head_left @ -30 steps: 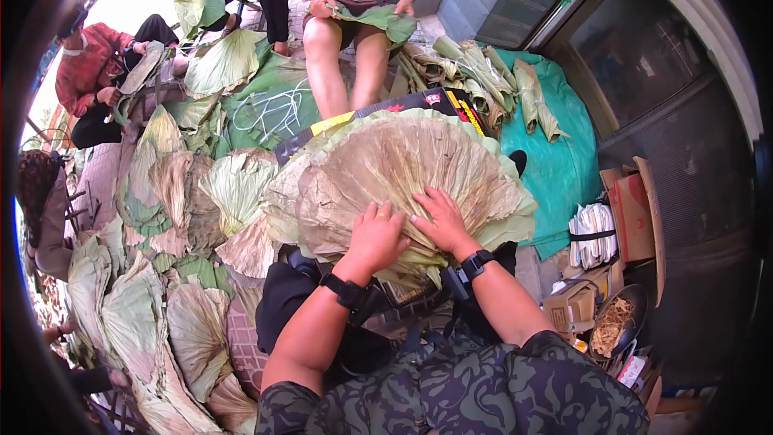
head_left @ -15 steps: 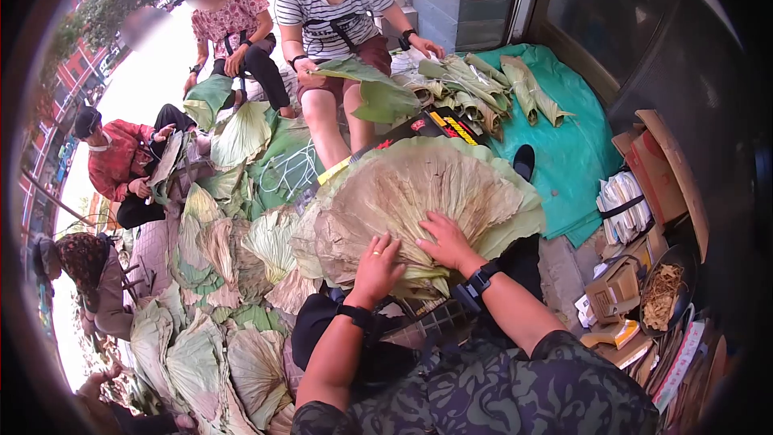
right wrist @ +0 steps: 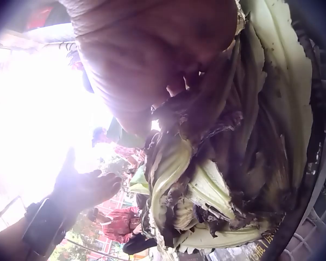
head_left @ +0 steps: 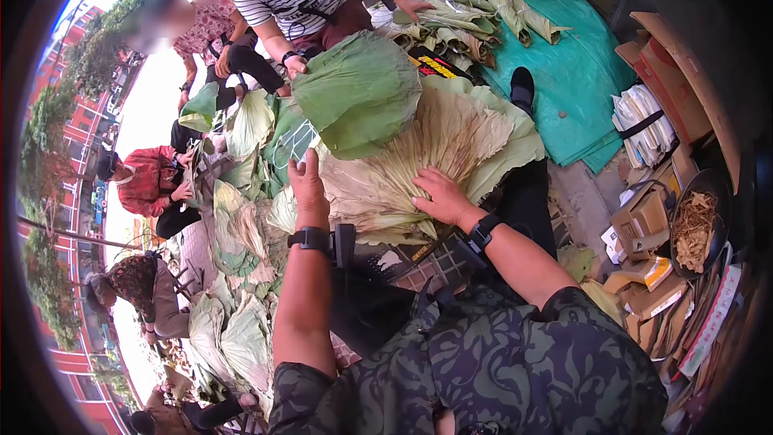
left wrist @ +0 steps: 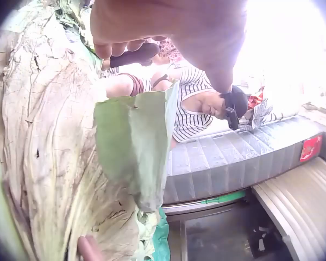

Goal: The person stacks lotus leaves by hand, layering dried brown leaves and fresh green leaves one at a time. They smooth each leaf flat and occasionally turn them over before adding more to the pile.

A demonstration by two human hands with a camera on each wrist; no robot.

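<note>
A pile of dried, brownish lotus leaves lies across the lap, its ribs gathering toward the near edge. My right hand rests on those ribs with its fingers spread. Raised at the pile's left side is my left hand, fingers apart and nothing in its grasp. Just beyond it, a green lotus leaf hangs over the far left of the pile, held at its edge by the hand of a person in a striped shirt. In the left wrist view this green leaf appears below my left hand.
Rolled leaves lie on a teal tarp at the far right. Cardboard boxes and a pan of brown scraps stand at right. More dried leaves cover the ground at left, where other people sit.
My left hand has lifted off the dried pile and moved left. The person in stripes has swung the green leaf over the pile. My right hand stays on the ribs; the head view has turned.
</note>
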